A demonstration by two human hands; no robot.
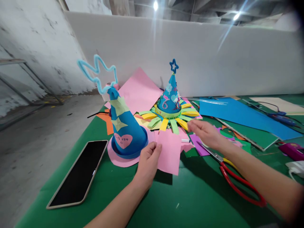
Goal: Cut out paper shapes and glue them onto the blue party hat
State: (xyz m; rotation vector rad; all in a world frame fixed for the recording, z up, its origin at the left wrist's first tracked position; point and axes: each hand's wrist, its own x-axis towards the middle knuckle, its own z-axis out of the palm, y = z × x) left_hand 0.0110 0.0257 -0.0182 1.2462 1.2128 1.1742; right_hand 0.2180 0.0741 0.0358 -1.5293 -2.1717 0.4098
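My left hand [149, 164] pinches the left edge of a pink sheet of paper [169, 153], raised a little off the green table. My right hand [204, 132] hovers to the right of that sheet with its fingers curled together; whatever they may hold is hidden. Left of the paper leans a blue cone hat [129, 128] with a pink brim, yellow-green stars and a pink heart with writing. A light blue pipe-cleaner star [97, 71] tops it. Beneath my right forearm lie red-handled scissors [234, 177]. Behind my hands stands a second blue cone hat [169, 98] with a yellow and green paper fringe.
A phone [79, 175] lies at the table's left edge. Blue sheet paper [242, 115], paper scraps and a purple piece [199, 148] spread on the right. A magenta tool [291, 150] sits at the far right. A white panel [190, 57] rises behind the table.
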